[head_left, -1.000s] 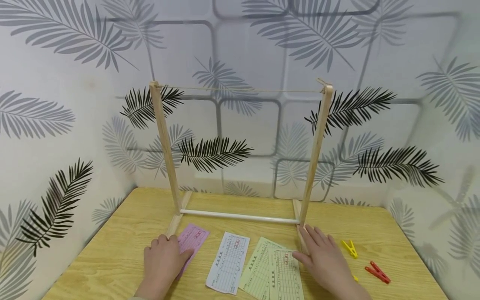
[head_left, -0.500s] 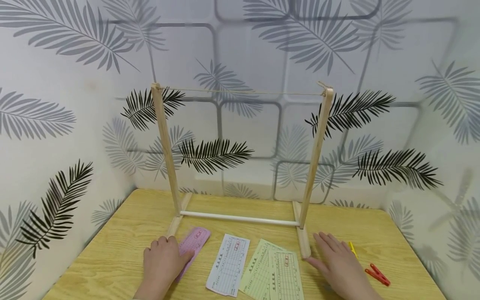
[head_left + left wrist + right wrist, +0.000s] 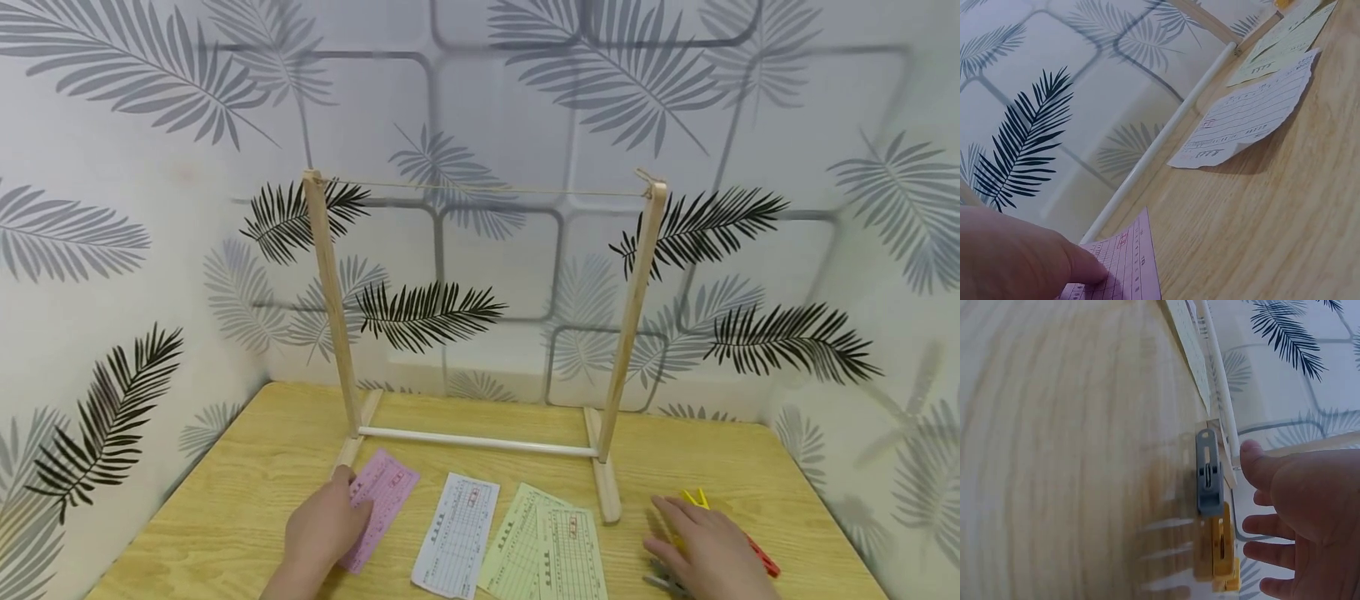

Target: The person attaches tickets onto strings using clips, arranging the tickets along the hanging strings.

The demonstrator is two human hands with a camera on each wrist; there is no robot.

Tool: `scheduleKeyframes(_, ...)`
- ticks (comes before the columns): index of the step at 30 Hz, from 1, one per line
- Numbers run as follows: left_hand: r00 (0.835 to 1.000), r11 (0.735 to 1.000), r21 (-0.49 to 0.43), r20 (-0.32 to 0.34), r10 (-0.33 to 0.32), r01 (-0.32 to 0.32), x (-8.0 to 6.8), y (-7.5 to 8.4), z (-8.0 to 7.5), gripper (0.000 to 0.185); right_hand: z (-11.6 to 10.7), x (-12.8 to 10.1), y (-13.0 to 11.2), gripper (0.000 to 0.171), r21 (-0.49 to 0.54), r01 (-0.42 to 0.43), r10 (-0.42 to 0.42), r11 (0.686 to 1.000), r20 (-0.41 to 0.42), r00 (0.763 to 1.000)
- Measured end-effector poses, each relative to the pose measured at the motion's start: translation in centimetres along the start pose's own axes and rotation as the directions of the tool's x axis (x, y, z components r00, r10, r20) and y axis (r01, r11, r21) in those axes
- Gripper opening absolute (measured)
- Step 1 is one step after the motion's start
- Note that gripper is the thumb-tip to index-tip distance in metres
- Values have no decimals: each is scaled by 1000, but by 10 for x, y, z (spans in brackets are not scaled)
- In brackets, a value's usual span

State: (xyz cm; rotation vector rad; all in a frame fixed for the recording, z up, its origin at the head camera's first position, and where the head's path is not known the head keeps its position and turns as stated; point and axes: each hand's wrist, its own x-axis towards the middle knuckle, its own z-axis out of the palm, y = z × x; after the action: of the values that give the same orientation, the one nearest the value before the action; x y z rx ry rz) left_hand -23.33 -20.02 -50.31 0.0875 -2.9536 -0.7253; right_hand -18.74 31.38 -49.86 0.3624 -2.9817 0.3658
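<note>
My left hand (image 3: pixel 322 529) holds the left edge of a pink printed slip (image 3: pixel 390 492), thumb on top and the other fingers curled at its side. In the left wrist view the thumb presses on the pink paper. To the right lie a white slip (image 3: pixel 457 533) and two overlapping pale green slips (image 3: pixel 573 554). My right hand (image 3: pixel 712 550) hovers with spread fingers over several clothespins. The right wrist view shows a grey clothespin (image 3: pixel 1209 481) and a yellow clothespin (image 3: pixel 1222 544) by the fingers, with nothing gripped. A red clothespin (image 3: pixel 763 557) is partly hidden behind that hand.
Behind the slips stands a wooden frame (image 3: pixel 630 325) with a thin string (image 3: pixel 480 188) tied between its post tops. A white rod (image 3: pixel 480 442) joins the posts low down, and its feet reach forward on the wooden table (image 3: pixel 217 500). Leaf-patterned walls enclose the back and sides.
My right hand has moved right, from the frame's right foot to over the clothespins. My left hand has shifted slightly on the pink slip, which now looks flatter.
</note>
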Motion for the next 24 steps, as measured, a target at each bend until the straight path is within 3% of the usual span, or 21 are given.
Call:
scheduleKeyframes(5,1000,1000,-22,-20,19,-19,0,3,-5,26,3,-8,10,42,-60,35,-40,998,-89,995)
scheduleKeyframes(10,999,997,-58,-33,41,-43,2,11,-11,20,5,-10,19,43,-93,56,-67,994,-121,990)
scheduleKeyframes(15,993,994,-80,-92,67,-75,5,17,-17,18,5,-11,26,48,-112,66,-76,992,-85,993)
scheduleKeyframes(20,984,983,-139,-151,97,-119,9,26,-23,14,2,-10,28,51,-78,29,-30,997,-13,999)
scheduleKeyframes(24,976,974,-177,-193,105,-140,11,36,-29,14,2,-11,27,49,-56,21,-21,998,-7,1000)
